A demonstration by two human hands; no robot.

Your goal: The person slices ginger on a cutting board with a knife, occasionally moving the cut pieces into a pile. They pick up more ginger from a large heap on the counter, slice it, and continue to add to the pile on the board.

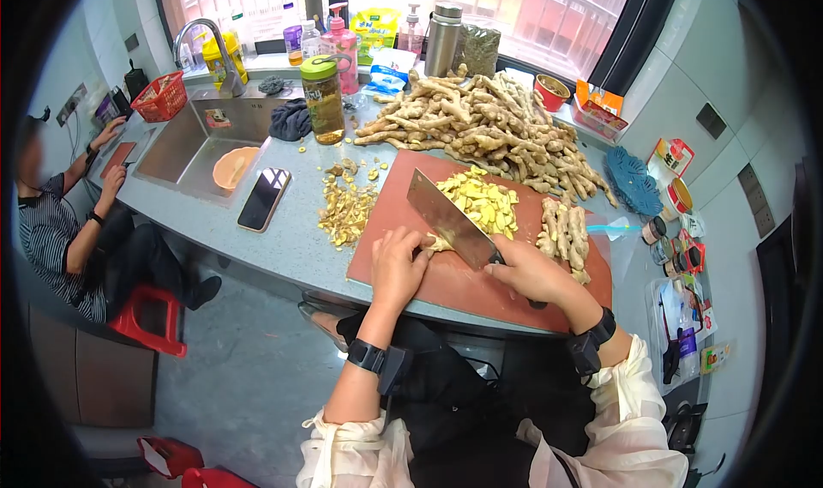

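Observation:
My right hand [525,269] is closed round the handle of a broad cleaver [450,218], its blade tilted over the brown cutting board [394,205]. Just left of the blade, my left hand [399,265] presses a piece of ginger [439,243] on the board with curled fingers, which hide part of it. Behind the blade lies a heap of yellow ginger slices [480,198]. Several whole ginger roots [566,235] rest on the board's right side. Ginger peelings and scraps [345,209] are strewn on the counter by the board's left edge.
A large pile of ginger [489,123] sits behind the board. Left of it stand a green-lidded jar [322,102], a phone [265,200] and a sink [171,158]. Blue dish [633,179] and small jars [660,250] are at right. Another person [73,222] sits far left.

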